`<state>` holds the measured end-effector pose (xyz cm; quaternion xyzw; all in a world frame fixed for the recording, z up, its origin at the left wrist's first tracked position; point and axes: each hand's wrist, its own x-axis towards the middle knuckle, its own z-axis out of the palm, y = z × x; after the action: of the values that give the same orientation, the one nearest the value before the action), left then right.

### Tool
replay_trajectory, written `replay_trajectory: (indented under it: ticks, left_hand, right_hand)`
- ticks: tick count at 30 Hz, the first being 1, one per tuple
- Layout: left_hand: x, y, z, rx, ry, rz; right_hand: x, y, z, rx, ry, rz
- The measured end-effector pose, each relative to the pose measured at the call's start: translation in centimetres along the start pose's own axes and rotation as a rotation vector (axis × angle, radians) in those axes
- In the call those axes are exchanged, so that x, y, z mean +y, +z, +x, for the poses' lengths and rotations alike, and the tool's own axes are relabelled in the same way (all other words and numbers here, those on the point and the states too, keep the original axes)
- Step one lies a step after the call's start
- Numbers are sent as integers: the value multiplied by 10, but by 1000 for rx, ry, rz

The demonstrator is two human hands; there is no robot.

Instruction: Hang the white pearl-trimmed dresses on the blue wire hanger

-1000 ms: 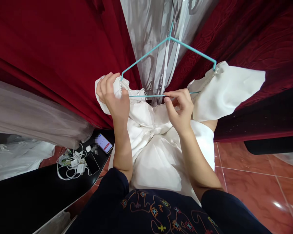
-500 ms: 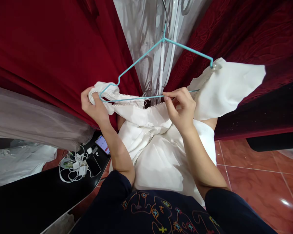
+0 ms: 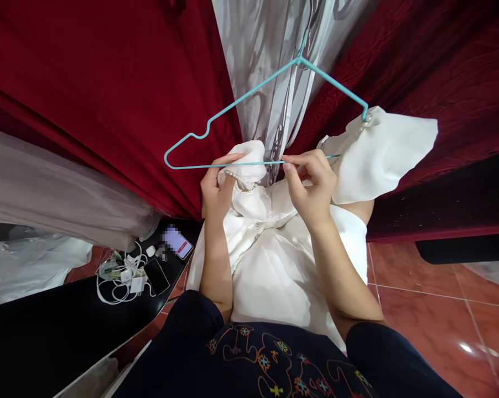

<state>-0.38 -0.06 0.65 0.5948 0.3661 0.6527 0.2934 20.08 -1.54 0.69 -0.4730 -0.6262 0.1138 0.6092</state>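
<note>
A light blue clothes hanger [image 3: 253,88] hangs in front of me, its left end bare. My right hand [image 3: 311,185] pinches the hanger's bottom bar near the middle. On the hanger's right end sits one shoulder of a white dress [image 3: 282,265], with pearl beads by the hanger's corner. My left hand [image 3: 218,190] grips the dress's other pearl-edged shoulder, bunched just below and behind the bottom bar. The rest of the white fabric drapes down over my lap. Part of the bar's right side is hidden by the fabric.
Dark red cloth [image 3: 129,83] hangs on both sides, with sheer white fabric [image 3: 261,61] between. At left, a black bench [image 3: 67,337] carries a lit phone [image 3: 178,243], a dark phone [image 3: 156,276] and tangled white cables [image 3: 119,290]. Red floor tiles [image 3: 419,309] show at right.
My left hand has drawn the dress's left shoulder off the hanger's left end and inward to the right. My right hand keeps its pinch on the bar. The hanger's top has shifted right.
</note>
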Motion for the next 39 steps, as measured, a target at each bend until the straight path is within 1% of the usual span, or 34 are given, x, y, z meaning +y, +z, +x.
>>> replay_trajectory:
  ticks: [2, 4, 6, 8, 9, 10, 12, 14, 15, 16, 17, 20, 21, 23, 24, 26, 29, 31, 34, 37, 39]
  left_hand:
    - [2, 14, -3, 62, 5, -103]
    - [2, 21, -4, 96, -13, -128]
    - [1, 21, -4, 98, -44, -94]
    - [1, 19, -4, 94, -74, -62]
    - [1, 18, -5, 93, -81, -53]
    - [1, 17, -5, 94, -83, -43]
    - [2, 17, -5, 84, -69, -25]
    - [4, 18, -5, 58, -41, -32]
    - [4, 19, -5, 53, -32, -44]
    - [4, 20, -5, 54, -28, -57]
    - [4, 21, -5, 60, -33, -65]
    - [4, 21, -4, 73, -65, -63]
    - [3, 21, -4, 71, -68, -65]
    - [3, 20, -4, 67, -65, -81]
    - [3, 19, -4, 67, -67, -90]
    - [2, 19, -3, 73, -86, -100]
    - [1, 19, -2, 71, -106, -100]
    - [1, 19, -1, 64, -96, -122]
    - [1, 16, 2, 60, -78, -134]
    - [2, 11, 4, 79, -76, -96]
    - [2, 9, 5, 80, -76, -88]
  right_hand:
    - [0, -3, 1, -4, -13, 11]
    - [-1, -6, 1, -19, -13, 13]
    - [-3, -9, 0, -55, 5, 5]
    - [-5, -11, -1, -45, 10, -8]
    - [-6, -13, -2, -6, -7, -15]
    - [-6, -16, -1, 63, -46, -23]
    - [-4, -24, 4, 235, -154, -68]
    - [4, -36, 14, 378, -273, -166]
    - [10, -42, 20, 409, -319, -228]
    - [18, -49, 26, 415, -351, -284]
    - [25, -54, 32, 385, -357, -323]
    - [46, -65, 44, 244, -298, -313]
    - [51, -66, 45, 227, -263, -293]
    - [55, -66, 46, 253, -217, -267]
    - [55, -65, 46, 282, -216, -264]
    - [54, -63, 47, 328, -261, -265]
    - [53, -62, 53, 318, -331, -284]
    - [53, -64, 58, 281, -277, -280]
    - [47, -69, 64, 236, -120, -206]
    - [37, -77, 72, 226, -12, -194]
    - [37, -85, 78, 252, 8, -212]
